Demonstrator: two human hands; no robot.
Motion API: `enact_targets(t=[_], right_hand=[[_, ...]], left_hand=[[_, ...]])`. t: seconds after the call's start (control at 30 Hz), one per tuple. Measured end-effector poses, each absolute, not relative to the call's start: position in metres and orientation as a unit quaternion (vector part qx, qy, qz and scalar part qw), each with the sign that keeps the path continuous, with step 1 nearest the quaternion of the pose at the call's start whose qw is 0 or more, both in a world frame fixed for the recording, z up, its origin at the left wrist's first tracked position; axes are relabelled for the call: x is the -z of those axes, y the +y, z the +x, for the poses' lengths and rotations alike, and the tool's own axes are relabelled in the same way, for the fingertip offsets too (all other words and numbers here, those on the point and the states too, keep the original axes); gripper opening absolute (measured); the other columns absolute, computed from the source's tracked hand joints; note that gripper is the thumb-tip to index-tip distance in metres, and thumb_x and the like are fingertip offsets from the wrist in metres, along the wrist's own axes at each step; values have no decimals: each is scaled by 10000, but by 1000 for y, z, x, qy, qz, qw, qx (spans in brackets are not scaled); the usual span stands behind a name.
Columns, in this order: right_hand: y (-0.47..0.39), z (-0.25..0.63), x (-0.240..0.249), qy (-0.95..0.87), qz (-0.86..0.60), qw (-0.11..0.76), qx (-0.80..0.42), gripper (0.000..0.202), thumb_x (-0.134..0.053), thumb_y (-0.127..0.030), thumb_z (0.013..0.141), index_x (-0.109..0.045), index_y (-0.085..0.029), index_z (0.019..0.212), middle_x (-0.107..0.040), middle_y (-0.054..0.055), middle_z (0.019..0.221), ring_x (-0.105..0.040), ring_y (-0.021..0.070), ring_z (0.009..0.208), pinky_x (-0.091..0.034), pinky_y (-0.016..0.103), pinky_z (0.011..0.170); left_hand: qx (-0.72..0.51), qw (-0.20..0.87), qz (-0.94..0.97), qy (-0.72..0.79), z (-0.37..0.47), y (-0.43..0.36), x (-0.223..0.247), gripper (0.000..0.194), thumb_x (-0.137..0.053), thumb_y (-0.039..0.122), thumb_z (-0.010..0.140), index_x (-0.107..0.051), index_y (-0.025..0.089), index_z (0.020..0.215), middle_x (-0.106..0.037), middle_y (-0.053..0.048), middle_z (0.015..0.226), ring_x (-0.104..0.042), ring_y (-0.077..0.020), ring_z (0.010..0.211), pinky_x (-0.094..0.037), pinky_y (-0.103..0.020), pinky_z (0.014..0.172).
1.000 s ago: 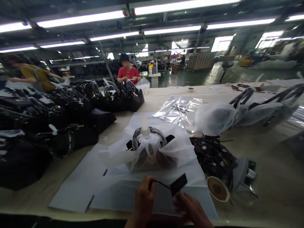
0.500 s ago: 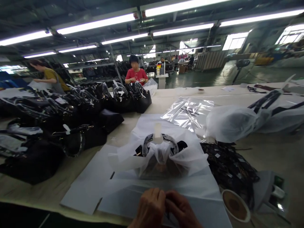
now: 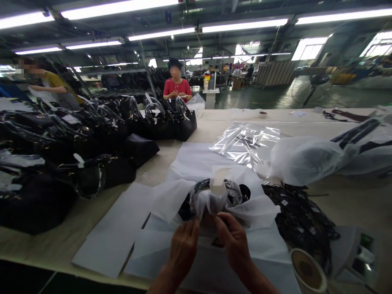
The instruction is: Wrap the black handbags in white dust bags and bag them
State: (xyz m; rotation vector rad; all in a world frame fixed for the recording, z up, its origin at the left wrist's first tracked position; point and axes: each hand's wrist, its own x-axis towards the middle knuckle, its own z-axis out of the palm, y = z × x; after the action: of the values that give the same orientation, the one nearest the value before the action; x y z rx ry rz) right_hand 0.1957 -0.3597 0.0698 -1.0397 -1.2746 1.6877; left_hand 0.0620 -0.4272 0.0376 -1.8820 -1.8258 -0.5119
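A black handbag [image 3: 185,206] stands in front of me, wrapped in thin white paper [image 3: 171,196]. Its handles [image 3: 234,192] are covered in clear plastic, and a pale tag [image 3: 218,185] rises between them. At the bag's near side, my right hand [image 3: 232,237] pinches a thin black cord, its fingertips close to the gathered wrapping. A small dark piece [image 3: 218,242] hangs beside that hand. My left hand [image 3: 183,241] is closed at the fingertips just left of it, against the wrapping's front; what it grips is hidden.
Many black handbags [image 3: 122,171] crowd the left. White board sheets [image 3: 104,232] lie beneath. To the right are clear plastic bags [image 3: 245,141], wrapped bags [image 3: 306,157], a heap of black straps with tags [image 3: 300,220] and a tape roll [image 3: 308,269]. Two co-workers [image 3: 177,86] stand beyond the table.
Both my hands have moved up and forward from the table's near edge to the front of the wrapped handbag. They have also spread slightly apart.
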Motion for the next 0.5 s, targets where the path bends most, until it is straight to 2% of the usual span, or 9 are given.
enact_targets(t=[0.13,0.23,0.37,0.43,0.5], right_hand=[[-346,166,-71,-565,-388,401,-607,291,-582,-454,782,-618,-166,810,-562,1,676,-478,119,611,-407,216,570],[-340,151,-65,-613,-383,382,-575,257,-545,-400,804,-638,-160,817,-619,19,737,-535,145,693,-432,232,663],[-336,143,-59,-658,-370,343,-559,254,-507,-370,818,-652,-162,818,-642,19,729,-559,149,680,-437,231,661],[-333,143,-59,-669,-367,330,-555,262,-502,-374,809,-656,-163,836,-652,23,733,-569,156,678,-440,234,655],[-331,144,-61,-683,-367,319,-545,281,-498,-396,793,-658,-168,833,-657,30,726,-574,170,676,-443,241,645]], left_hand=[[142,190,-681,-692,80,-434,-7,497,-314,-41,749,-458,69,1212,-653,-130,982,-641,-208,838,-541,-271,617],[191,98,-662,-718,76,-439,-15,426,-358,46,806,-482,104,1210,-631,-136,1050,-620,-213,942,-554,-271,661],[333,45,-599,-726,50,-431,-51,316,-381,162,882,-556,145,1146,-615,-128,1090,-576,-201,1036,-512,-304,854],[407,-46,-550,-728,37,-418,-69,314,-365,177,889,-583,160,1113,-617,-110,1089,-572,-186,1028,-475,-307,904],[454,-212,-498,-708,28,-404,-82,274,-399,182,858,-629,175,1007,-625,-77,1022,-572,-169,959,-458,-285,884]])
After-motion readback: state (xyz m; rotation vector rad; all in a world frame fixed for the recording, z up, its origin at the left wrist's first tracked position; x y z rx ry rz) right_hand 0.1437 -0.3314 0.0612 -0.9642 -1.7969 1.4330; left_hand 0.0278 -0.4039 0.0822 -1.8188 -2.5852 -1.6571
